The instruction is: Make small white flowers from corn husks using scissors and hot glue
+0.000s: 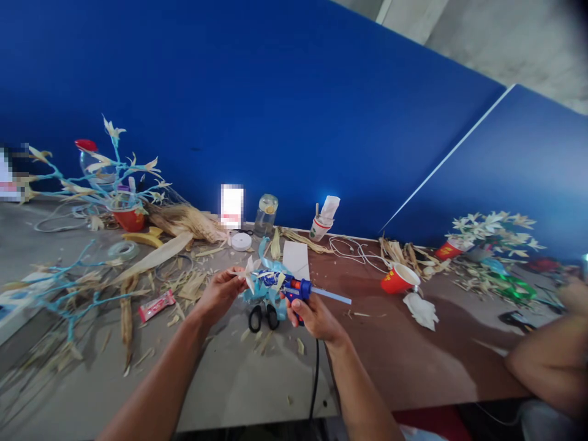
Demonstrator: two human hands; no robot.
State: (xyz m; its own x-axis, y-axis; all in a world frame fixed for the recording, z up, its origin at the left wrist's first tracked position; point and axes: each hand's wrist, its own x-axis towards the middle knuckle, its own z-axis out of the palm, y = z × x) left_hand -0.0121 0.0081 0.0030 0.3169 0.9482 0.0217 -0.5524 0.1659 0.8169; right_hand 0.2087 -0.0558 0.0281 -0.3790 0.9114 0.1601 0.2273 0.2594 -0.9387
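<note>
In my right hand [315, 312] is a blue glue gun [297, 286], its nozzle end toward the left and a pale glue stick [331, 296] sticking out of its back. My left hand [225, 291] pinches a small cream husk flower [249, 273] close to the gun's front end. Beneath and between the hands lies crumpled light-blue material [264, 293]. Black-handled scissors [263, 318] rest on the table just below it, their blades hidden.
Dried husks [193, 222] and scraps lie at the left, near blue-wrapped branches [71, 306] and a red pot [128, 217]. A glass jar [266, 214] stands behind. Rightward are a tipped red cup [399, 278], crumpled tissue [421, 311] and another person's arm [551, 358].
</note>
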